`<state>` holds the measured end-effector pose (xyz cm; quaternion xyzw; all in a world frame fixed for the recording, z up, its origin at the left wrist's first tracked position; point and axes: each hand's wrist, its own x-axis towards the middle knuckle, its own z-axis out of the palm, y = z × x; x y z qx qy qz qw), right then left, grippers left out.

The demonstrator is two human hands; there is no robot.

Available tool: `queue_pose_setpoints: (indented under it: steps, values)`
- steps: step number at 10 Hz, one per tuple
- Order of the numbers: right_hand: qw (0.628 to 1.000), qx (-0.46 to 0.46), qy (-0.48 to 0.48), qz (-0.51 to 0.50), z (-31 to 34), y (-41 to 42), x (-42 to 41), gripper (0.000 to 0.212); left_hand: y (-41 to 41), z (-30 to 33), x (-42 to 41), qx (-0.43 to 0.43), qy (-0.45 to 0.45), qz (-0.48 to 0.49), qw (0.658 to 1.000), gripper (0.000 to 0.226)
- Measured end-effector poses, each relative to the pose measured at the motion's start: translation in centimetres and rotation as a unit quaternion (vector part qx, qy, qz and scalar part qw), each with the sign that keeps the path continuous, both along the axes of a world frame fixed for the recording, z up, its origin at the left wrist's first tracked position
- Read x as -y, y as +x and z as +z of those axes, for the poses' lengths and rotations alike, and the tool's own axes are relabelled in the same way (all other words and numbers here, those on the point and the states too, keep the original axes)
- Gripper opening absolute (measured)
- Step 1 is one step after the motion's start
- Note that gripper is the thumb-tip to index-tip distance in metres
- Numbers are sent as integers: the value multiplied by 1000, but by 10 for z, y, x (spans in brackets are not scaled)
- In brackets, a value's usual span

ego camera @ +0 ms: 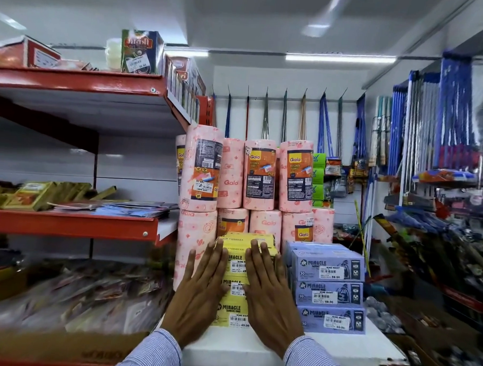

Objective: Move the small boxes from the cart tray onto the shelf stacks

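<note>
On the white shelf surface [338,350] at the centre of the view stands a stack of small yellow cardboard boxes [235,287] printed "MIRACLE", each with a white barcode price label. Both hands lie flat against the front of this stack: the left hand [199,297] covers its left half, the right hand [271,300] its right half, fingers straight and spread. Neither grip is closed around anything; the palms only press on the box fronts. Blue-and-white striped sleeves [313,357] cover both wrists. Just beside the yellow stack, on its right, stands a stack of 3 lilac cardboard boxes [329,291] of the same brand. Behind both stacks rise pink patterned "Gala" kitchen towel rolls [260,175], piled 2 high. To the left run red metal shelves [72,224] holding packets. Brooms and mops [420,121] hang on the right.
</note>
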<state>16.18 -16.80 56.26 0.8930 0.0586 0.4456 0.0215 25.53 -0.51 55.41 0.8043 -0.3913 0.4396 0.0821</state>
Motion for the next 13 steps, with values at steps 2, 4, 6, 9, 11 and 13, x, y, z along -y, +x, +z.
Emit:
queue_pose_setpoints:
  steps: [2, 4, 6, 9, 11, 13]
  values:
    - [1000, 17, -8, 9, 0, -27, 11, 69, -23, 5, 13, -1, -14, -14, 1000, 64]
    - [998, 55, 11, -37, -4, -65, 69, 65, -68, 17, 63, 25, 0, -73, 997, 66]
    - [994, 50, 45, -90, 0, -85, 128, 62, -85, 22, 125, 24, 18, -103, 994, 63]
    - [997, 30, 54, -36, -2, -75, 148, 67, -79, 17, 149, 25, 28, -59, 998, 67]
    - [998, 31, 54, -29, -7, -70, 148, 66, -80, 16, 147, 26, 24, -43, 998, 66]
    - [996, 58, 55, -25, 3, -84, 141, 66, -95, 22, 141, 16, -2, -43, 999, 62]
